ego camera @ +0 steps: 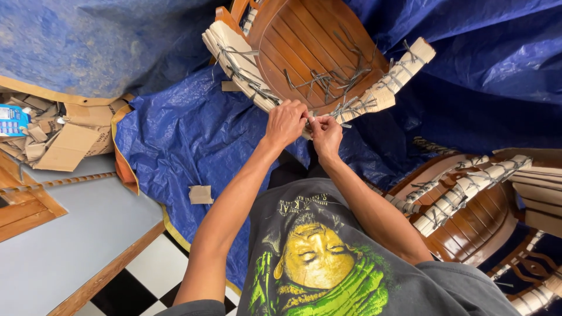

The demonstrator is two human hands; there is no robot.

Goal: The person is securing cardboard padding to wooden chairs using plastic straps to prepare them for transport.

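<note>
A round brown wooden chair seat [310,47] lies ahead of me, its rim wrapped in cardboard strips [386,82] tied on with grey string. Loose grey string ends [328,79] lie across the seat slats. My left hand [285,122] and my right hand [325,133] meet at the near rim of the seat, fingers pinched together on a piece of the grey string at the cardboard edge. Both forearms reach forward from my grey printed shirt.
A blue tarp [193,134] covers the ground. Another wooden chair [468,205] with tied cardboard strips sits at the right. Cardboard scraps [64,140] are piled at the left, and a small piece [201,194] lies on the tarp. Grey wall and checkered floor lie lower left.
</note>
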